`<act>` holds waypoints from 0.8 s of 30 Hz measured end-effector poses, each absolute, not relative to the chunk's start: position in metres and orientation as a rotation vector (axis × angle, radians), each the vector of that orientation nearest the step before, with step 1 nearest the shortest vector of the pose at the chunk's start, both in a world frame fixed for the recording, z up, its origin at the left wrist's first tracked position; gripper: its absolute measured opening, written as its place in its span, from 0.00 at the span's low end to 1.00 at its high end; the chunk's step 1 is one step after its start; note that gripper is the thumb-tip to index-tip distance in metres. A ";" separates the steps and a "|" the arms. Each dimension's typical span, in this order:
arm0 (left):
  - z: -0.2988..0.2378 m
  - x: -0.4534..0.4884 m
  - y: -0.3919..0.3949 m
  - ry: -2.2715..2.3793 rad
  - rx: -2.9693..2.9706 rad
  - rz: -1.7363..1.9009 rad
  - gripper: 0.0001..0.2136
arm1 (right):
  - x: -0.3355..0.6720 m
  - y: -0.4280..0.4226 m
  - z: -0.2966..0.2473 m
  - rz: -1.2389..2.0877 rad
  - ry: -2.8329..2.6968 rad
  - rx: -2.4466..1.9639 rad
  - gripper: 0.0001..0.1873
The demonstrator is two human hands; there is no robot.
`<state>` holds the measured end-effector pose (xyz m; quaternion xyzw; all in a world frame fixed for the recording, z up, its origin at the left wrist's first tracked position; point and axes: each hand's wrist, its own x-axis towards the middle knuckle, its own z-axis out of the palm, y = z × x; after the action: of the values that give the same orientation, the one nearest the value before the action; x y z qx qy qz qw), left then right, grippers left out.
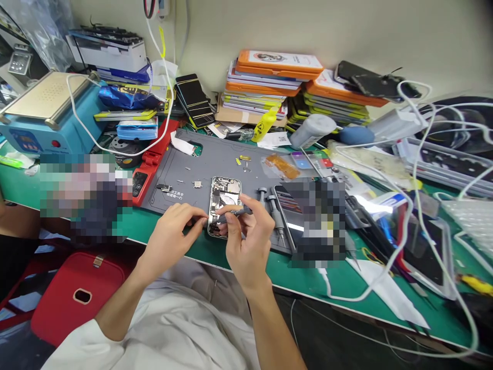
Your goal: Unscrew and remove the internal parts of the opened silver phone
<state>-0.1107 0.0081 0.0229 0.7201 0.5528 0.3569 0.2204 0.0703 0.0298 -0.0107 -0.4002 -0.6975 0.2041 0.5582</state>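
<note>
An opened smartphone (pixel 225 198) with its inner parts bare lies at the front of the grey work mat (pixel 208 154). My left hand (pixel 175 231) has thumb and forefinger brought together at the phone's lower left edge, gripping it. Over the phone's lower half, my right hand (pixel 250 234) is closed round a slim grey screwdriver (pixel 242 210); its tip is too small to make out. Just right of that hand lie two more grey screwdrivers (pixel 276 218). Small loose phone parts (pixel 197 184) and a connector piece (pixel 164 188) rest on the mat to the left.
A blue heating machine (pixel 46 128) stands at the left. Behind the mat are stacked orange boxes (pixel 277 64) and a yellow bottle (pixel 265 125). A dark-screened phone (pixel 287 210), tweezers and white cables (pixel 408 205) crowd the right. A red stool (pixel 77 298) stands below the table edge.
</note>
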 end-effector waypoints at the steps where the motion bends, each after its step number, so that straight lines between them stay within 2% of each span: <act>1: 0.022 -0.111 0.008 1.528 1.993 0.987 0.06 | 0.071 0.030 -0.011 0.484 -1.639 -0.935 0.25; 11: 0.020 -0.111 0.008 1.494 2.012 1.007 0.05 | 0.073 0.032 -0.006 0.343 -1.815 -0.848 0.27; 16: 0.020 -0.112 0.007 1.489 2.016 1.033 0.06 | 0.074 0.035 0.002 0.403 -1.887 -0.814 0.30; 21: 0.020 -0.112 0.007 1.467 2.009 1.035 0.05 | 0.072 0.037 0.008 0.217 -1.920 -0.874 0.31; 24: 0.020 -0.112 0.007 1.470 2.020 1.036 0.05 | 0.071 0.036 0.008 0.230 -1.908 -0.837 0.32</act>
<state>-0.1119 0.0072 0.0196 0.7292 0.5306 0.3740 0.2166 0.0713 0.0362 0.0084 -0.3461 -0.7887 0.0952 0.4991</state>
